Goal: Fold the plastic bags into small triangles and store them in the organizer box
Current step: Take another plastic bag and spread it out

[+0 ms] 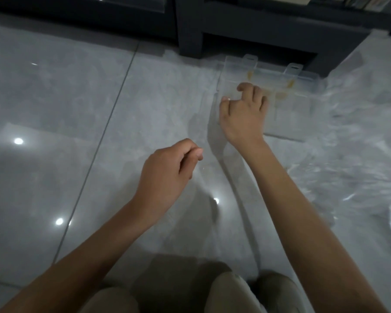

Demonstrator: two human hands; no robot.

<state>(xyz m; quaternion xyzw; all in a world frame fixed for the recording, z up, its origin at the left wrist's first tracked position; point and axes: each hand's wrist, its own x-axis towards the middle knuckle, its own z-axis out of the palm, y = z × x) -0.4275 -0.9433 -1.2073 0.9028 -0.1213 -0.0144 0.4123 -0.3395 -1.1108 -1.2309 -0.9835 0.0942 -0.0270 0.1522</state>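
Head view: the organizer box [280, 86], clear and shallow with yellowish bits inside, lies at the far edge of the floor [54, 109], just before the dark shelf unit [257, 30]; the right hand [242, 116] rests over its near left part, fingers curled down and thumb out to the side (whether a folded triangle is under them, I cannot tell). This looks like the storing step; a triangle is best seated flat in one compartment and pressed briefly so the slippery film does not spring open. The left hand [167, 175] hovers nearer the person, loosely curled, nothing seen in it; it could steady the light box. The plastic bags [359, 154] lie heaped along the floor's right edge.
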